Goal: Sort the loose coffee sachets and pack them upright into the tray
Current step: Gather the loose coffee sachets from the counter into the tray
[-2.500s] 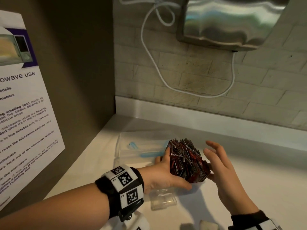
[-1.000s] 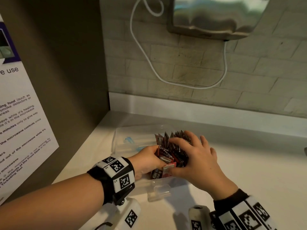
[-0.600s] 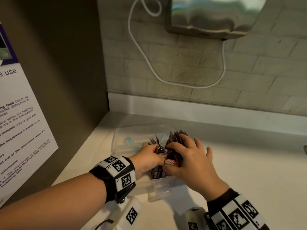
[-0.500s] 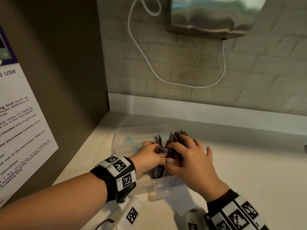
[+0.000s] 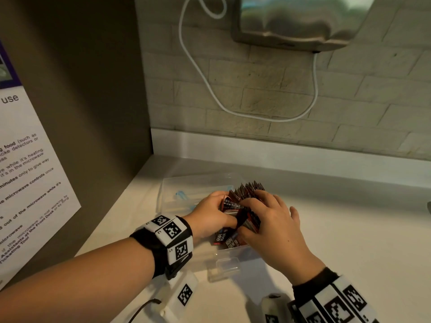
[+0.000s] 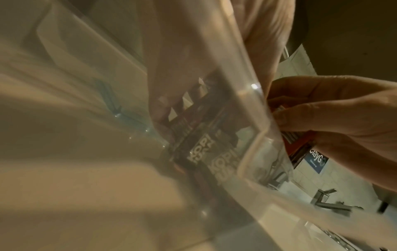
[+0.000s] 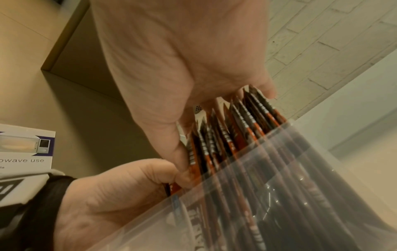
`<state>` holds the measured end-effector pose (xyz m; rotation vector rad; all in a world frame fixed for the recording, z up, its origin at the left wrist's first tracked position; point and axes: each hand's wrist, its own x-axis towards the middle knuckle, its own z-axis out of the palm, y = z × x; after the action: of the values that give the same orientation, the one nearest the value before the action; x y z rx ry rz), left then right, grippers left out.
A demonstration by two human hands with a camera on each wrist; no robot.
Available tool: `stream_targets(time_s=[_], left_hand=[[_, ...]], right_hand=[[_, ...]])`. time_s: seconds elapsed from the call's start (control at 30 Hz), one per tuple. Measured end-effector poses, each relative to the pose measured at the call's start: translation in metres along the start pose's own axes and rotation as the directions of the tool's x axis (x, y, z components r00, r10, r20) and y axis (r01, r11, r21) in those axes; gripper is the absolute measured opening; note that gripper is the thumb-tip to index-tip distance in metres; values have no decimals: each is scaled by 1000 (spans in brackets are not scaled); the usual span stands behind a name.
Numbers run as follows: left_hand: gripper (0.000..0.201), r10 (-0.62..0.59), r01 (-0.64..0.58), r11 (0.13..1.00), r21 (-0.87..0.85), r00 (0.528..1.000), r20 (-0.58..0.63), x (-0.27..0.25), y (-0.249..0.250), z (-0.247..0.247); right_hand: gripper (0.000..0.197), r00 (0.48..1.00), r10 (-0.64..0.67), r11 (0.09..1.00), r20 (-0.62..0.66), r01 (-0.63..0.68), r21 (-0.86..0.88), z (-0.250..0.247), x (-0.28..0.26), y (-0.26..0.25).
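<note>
Several red-and-black coffee sachets [image 5: 247, 189] stand on edge in the right part of a clear plastic tray [image 5: 168, 183] on the white counter. My left hand [image 5: 217, 210] grips the near-left end of the stack, thumb in front. My right hand [image 5: 254, 217] lies over the top with fingers curled on the sachet tops and thumb pinching from the near side. The left wrist view looks through the tray wall [image 6: 247, 95] at printed sachets [image 6: 201, 147] and the right hand [image 6: 343, 115]. In the right wrist view the sachets [image 7: 247, 122] fan out under the right hand [image 7: 182, 68], with the left hand [image 7: 111, 195] below.
Pale blue items [image 5: 184, 197] lie in the tray's left part. A clear latch [image 5: 225, 266] sticks out at its front. A brown side panel with a poster [image 5: 28, 171] closes the left. Behind are a brick wall, a white cable [image 5: 210, 89] and a steel dispenser [image 5: 298, 19].
Earlier the right hand stood open beside the stack; it has come over the top and closed on the sachets. In the last half second both hands barely moved.
</note>
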<state>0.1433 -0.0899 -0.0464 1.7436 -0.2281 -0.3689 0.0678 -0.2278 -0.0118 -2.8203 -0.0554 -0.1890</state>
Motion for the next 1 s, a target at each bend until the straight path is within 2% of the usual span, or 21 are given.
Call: stream_targets(time_s=[0.1, 0.3, 0.47, 0.63, 0.87, 1.0], left_hand=[[48, 12, -10, 1000, 25, 998, -54, -1, 1, 0], [49, 46, -50, 998, -35, 994, -102, -5, 2, 1], [71, 53, -60, 994, -95, 996, -78, -6, 2, 0], [50, 17, -22, 999, -33, 989, -149, -5, 0, 0], [42, -50, 50, 999, -19, 999, 21, -2, 3, -1], [36, -87, 87, 996, -2, 995, 46, -1, 6, -1]], right_hand=[[47, 1000, 9, 1000, 0, -9, 8, 0, 0, 0], [47, 1000, 19, 1000, -21, -19, 14, 0, 0, -2], [40, 999, 21, 1000, -31, -21, -2, 1, -1, -2], [30, 998, 24, 1000, -49, -23, 20, 1, -1, -2], [30, 999, 20, 1000, -39, -20, -1, 2, 1, -3], [29, 999, 28, 999, -43, -29, -16, 2, 1, -3]])
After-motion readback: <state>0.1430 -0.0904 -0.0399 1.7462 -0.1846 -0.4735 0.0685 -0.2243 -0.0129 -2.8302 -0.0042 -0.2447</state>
